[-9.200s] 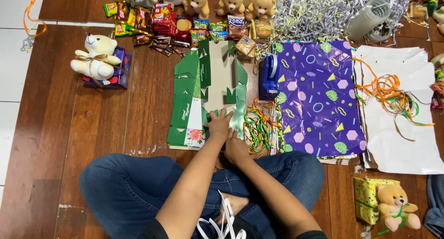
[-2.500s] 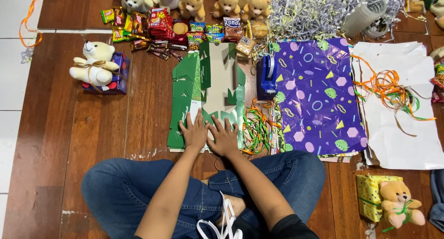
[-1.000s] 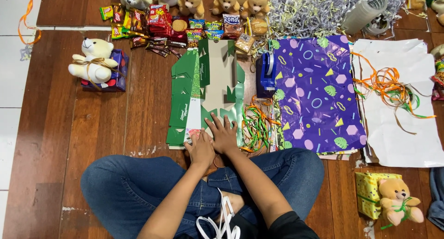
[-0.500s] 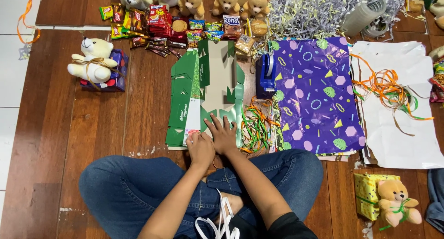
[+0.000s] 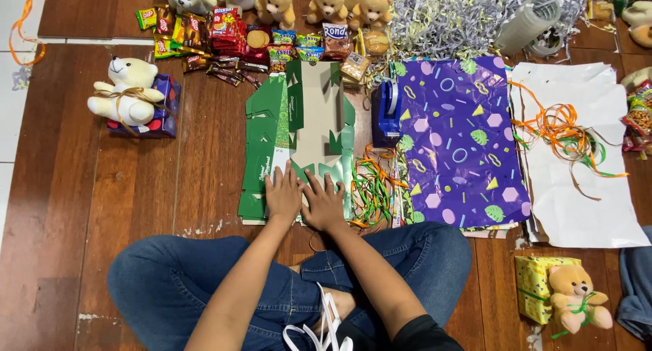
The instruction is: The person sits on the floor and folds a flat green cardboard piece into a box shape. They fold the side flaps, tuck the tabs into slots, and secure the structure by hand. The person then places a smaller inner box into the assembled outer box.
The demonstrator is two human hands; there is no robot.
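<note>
We are now pressing both the left hand (image 5: 283, 195) and right hand (image 5: 323, 203), fingers spread flat and grasping nothing, side by side again on the near end of the flattened green box (image 5: 299, 137) lying on the floor (image 5: 102, 188), having slid up from its edge.
</note>
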